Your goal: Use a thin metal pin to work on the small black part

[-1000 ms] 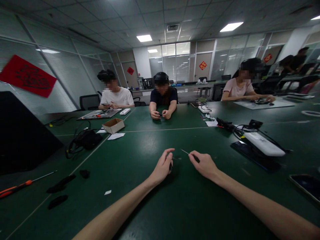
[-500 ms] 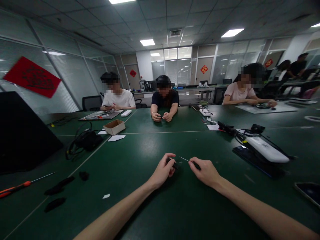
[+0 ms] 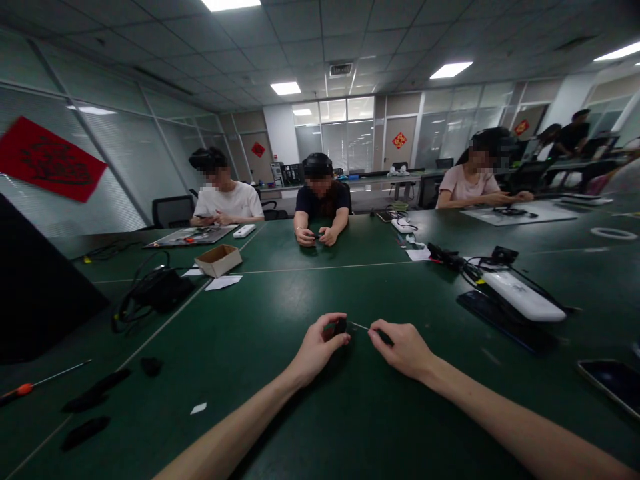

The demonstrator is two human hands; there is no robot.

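Observation:
My left hand [image 3: 318,348] rests on the green table [image 3: 310,413] with its fingers pinched round a small black part [image 3: 341,326]. My right hand [image 3: 403,345] sits just to the right, closed on a thin metal tool [image 3: 361,326] whose tip points left at the black part. The tip is almost touching the part. Both forearms stretch in from the bottom edge.
An orange-handled screwdriver [image 3: 30,386] and black pieces [image 3: 95,399] lie at the left. A cardboard box [image 3: 218,259], a black cable bundle [image 3: 150,291], a white device [image 3: 523,296] and a phone [image 3: 613,383] are around. Three people sit across the table.
My two hands have drawn closer together, and the tool's tip has come up to the black part, which my left hand has lifted into its fingertips. The view shifted slightly.

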